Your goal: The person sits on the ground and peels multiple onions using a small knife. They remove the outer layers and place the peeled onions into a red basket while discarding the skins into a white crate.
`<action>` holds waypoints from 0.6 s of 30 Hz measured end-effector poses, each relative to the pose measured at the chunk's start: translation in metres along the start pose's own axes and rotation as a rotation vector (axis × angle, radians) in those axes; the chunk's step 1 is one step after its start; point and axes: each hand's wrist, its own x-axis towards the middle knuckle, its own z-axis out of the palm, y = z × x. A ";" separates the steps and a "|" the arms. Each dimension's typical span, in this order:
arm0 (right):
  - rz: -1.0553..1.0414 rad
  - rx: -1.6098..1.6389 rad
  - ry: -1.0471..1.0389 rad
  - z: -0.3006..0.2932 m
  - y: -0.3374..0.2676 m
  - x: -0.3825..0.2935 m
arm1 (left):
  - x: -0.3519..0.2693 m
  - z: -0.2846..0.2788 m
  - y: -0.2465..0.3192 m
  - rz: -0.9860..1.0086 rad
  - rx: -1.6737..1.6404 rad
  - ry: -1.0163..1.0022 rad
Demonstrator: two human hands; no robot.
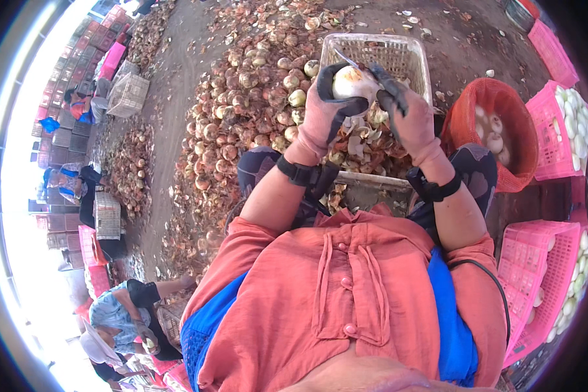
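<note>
My left hand (330, 105), in a pink glove with dark coated fingers, holds a peeled white onion (354, 84) over a plastic crate. My right hand (405, 110), gloved alike, is at the onion's right side with its fingers bent. A knife blade (345, 58) sticks out above the onion, angled up and left; its handle is hidden, and I cannot tell how my right hand grips it. Below both hands the pale lattice crate (425, 73) stands between my knees, with onion skins (367, 152) in it.
Unpeeled onions (240, 98) lie heaped on the ground to the left. At the right, an orange mesh-lined container (524, 127) holds peeled onions in liquid, beside pink crates (544, 147). Co-workers (122, 313) sit along the left among crates (127, 95).
</note>
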 end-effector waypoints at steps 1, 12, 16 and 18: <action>0.379 0.131 -0.137 -0.001 0.005 0.004 | 0.001 -0.004 0.002 -0.017 0.056 -0.025; 0.875 0.949 -0.242 -0.022 0.038 0.012 | -0.001 -0.019 0.014 -0.139 -0.455 -0.240; 0.372 0.609 -0.214 -0.018 0.023 0.002 | 0.005 -0.027 0.013 -0.096 -0.177 -0.114; 0.086 0.368 -0.182 -0.018 0.011 -0.002 | 0.007 -0.029 0.011 -0.079 -0.062 -0.104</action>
